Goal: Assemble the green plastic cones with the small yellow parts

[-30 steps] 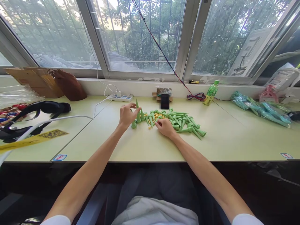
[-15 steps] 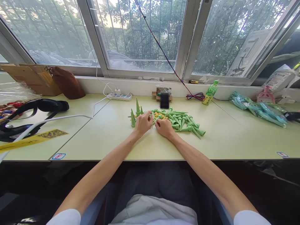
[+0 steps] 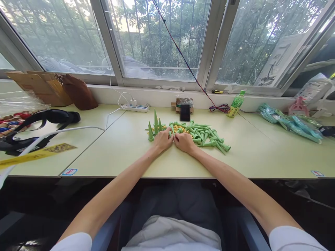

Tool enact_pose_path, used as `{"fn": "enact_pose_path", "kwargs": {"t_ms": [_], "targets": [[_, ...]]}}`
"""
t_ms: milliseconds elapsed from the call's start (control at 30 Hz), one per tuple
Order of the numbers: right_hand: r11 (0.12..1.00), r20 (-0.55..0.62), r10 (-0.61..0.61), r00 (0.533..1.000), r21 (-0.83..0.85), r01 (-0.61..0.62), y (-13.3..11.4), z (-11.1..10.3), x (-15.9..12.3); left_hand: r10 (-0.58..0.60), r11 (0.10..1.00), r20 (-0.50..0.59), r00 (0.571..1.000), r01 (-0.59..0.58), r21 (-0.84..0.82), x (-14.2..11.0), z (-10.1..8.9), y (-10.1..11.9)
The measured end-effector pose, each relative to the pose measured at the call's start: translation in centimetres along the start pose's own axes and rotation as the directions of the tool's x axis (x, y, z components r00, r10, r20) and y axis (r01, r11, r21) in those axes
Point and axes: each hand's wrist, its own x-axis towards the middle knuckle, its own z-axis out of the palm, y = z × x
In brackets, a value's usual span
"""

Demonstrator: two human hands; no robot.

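Note:
My left hand is closed, its thumb and fingers curled around a green plastic spike that shows above the fingertips. My right hand is pinched shut right beside it, fingertips meeting the left ones; what it grips is hidden. Several green cone-shaped spikes stand upright, points up, just left of my left hand. A loose pile of green spikes lies to the right of my right hand. Small yellow pieces are heaped behind my hands.
A small opened box and a blurred dark rectangle are behind the pile. At the back stand a green bottle and a power strip. A white cable crosses the left table; bagged teal items lie right.
My left hand has come down slightly and closed in against my right hand. My right hand stays pinched in nearly the same place. The whole view has shifted a little.

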Motion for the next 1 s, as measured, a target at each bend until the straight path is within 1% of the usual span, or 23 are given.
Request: {"fn": "enact_pose_path", "kwargs": {"t_ms": [67,200,367,467,567,667,800,900,1000], "targets": [[0.998,-0.014,-0.056,0.998,-0.003,0.056,0.4,0.2,0.2,-0.005,1.0,0.011,1.0,0.005,-0.007,0.0,0.1,0.0],[0.989,-0.079,-0.149,0.986,-0.009,0.149,1.3,0.7,0.8,-0.006,1.0,0.016,1.0,0.006,-0.023,-0.1,0.1,0.0],[0.979,-0.189,-0.201,0.961,-0.012,0.202,1.7,1.0,1.0,-0.018,0.997,-0.003,1.0,0.018,-0.072,-0.2,0.1,0.0],[0.977,-0.223,-0.21,0.952,-0.011,0.213,1.7,1.0,0.8,-0.012,0.994,-0.033,0.999,0.009,-0.11,-0.2,0.2,-0.1],[0.977,-0.232,-0.206,0.95,-0.005,0.211,1.7,0.9,0.8,-0.007,0.988,-0.059,0.998,-0.002,-0.155,-0.1,0.2,-0.2],[0.979,-0.231,-0.198,0.953,0.005,0.204,1.7,0.8,0.7,-0.003,0.98,-0.107,0.994,-0.019,-0.196,-0.1,0.3,-0.3],[0.981,-0.249,-0.173,0.953,0.04,0.188,1.7,0.7,0.5,0.027,0.968,-0.176,0.984,-0.07,-0.24,-0.1,0.3,-0.4],[0.986,-0.296,-0.11,0.949,0.09,0.142,1.7,0.6,0.5,0.042,0.96,-0.222,0.974,-0.101,-0.262,-0.2,0.3,-0.2],[0.978,-0.343,-0.008,0.939,0.192,0.079,1.5,0.2,0.4,0.05,0.954,-0.248,0.968,-0.12,-0.276,-0.4,0.1,0.2]]}}
